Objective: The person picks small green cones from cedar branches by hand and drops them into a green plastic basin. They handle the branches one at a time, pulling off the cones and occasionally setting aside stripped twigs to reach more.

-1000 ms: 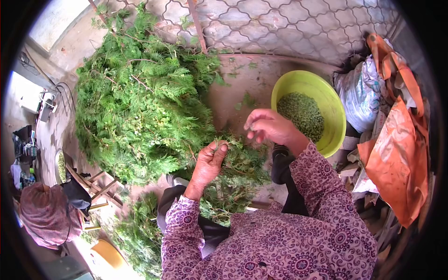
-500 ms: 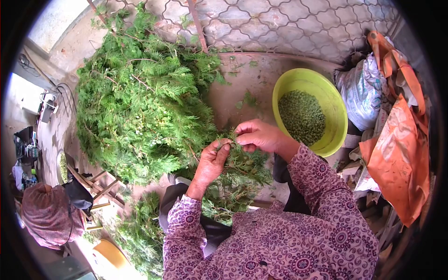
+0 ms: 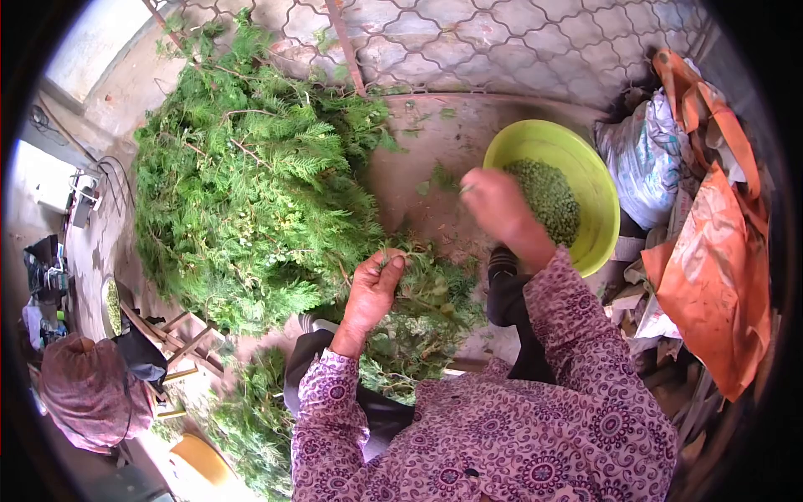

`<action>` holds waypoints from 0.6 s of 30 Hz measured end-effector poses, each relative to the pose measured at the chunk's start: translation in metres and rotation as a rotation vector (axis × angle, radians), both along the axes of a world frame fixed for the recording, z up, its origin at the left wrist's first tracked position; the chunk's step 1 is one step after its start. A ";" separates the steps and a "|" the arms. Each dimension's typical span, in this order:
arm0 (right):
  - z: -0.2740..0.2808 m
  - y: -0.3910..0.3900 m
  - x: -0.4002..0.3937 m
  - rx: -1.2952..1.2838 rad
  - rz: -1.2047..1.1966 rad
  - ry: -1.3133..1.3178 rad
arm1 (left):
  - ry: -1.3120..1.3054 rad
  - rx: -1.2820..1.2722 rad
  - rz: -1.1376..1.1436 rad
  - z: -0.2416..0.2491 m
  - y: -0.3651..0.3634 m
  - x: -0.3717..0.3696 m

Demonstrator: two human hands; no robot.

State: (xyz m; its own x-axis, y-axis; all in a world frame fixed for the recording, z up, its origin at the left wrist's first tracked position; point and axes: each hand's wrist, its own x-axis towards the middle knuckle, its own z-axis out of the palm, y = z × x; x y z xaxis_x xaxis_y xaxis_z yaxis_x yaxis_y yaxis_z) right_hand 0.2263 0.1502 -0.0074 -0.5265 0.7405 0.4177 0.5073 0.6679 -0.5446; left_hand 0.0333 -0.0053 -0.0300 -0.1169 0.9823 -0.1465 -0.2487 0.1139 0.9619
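Observation:
My left hand (image 3: 372,293) is closed in a pinch on a small evergreen sprig (image 3: 403,253), at the near right edge of a big heap of leafy evergreen branches (image 3: 251,201). My right hand (image 3: 499,205), smeared by motion, is beside the left rim of a yellow-green basin (image 3: 604,222). Its fingers look curled together; what they hold, if anything, is too blurred to make out. Small round green cones or berries (image 3: 548,192) cover part of the basin's bottom, partly hidden by my right hand.
A wire mesh (image 3: 468,38) runs along the back. A white sack (image 3: 640,167) and an orange bag (image 3: 711,284) stand at right. Another person (image 3: 88,389) sits at far left, near a wooden frame (image 3: 188,339) and an orange-yellow container (image 3: 201,458). Loose branches (image 3: 251,414) lie between us.
My right hand has left the sprig and moved right and up to the basin's side. My left hand stays almost where it was, still pinching the sprig.

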 end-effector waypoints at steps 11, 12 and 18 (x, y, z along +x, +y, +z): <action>0.021 0.009 0.039 -0.581 0.051 -0.143 | -0.124 0.030 0.100 -0.005 0.011 0.000; 0.026 -0.001 0.028 -0.673 0.221 -0.141 | -0.119 0.027 0.097 -0.006 0.012 0.001; 0.026 -0.023 0.000 -0.906 0.527 -0.095 | -0.125 0.009 0.121 -0.008 0.015 0.002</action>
State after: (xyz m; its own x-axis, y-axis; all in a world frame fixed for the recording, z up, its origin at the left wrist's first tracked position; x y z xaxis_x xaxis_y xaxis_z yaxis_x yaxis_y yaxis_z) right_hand 0.2258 0.1269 0.0190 -0.8744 0.4232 -0.2374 0.3378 0.1795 -0.9240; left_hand 0.0353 0.0094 -0.0379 -0.2154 0.9636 -0.1582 -0.3780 0.0671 0.9234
